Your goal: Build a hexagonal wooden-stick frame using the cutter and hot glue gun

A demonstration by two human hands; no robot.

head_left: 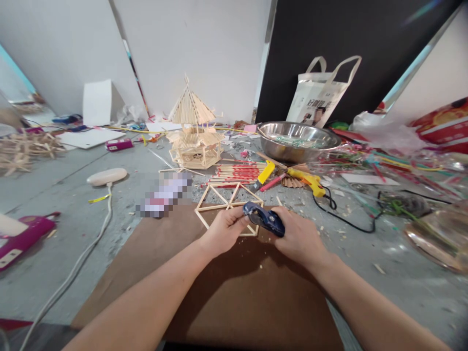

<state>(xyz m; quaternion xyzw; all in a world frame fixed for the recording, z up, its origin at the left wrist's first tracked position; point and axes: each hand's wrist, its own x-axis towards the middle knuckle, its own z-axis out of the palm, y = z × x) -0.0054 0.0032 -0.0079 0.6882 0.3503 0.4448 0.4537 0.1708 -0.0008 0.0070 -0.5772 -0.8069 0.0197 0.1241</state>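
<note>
My right hand (298,236) is closed around a dark blue hand tool (263,219), whose tip points left toward a hexagonal frame of thin wooden sticks (228,204). My left hand (224,230) is closed in a pinch at the frame's near edge, fingers touching the tool's tip; whether it grips a stick is hidden. The frame lies partly on a brown cardboard sheet (219,292) on the grey floor.
A wooden-stick pavilion model (193,134) stands behind. Red-tipped sticks (237,173), a yellow glue gun (307,180) with black cord, a steel bowl (296,139), a white tote bag (321,95), a white cable (91,243) and scattered straws lie around.
</note>
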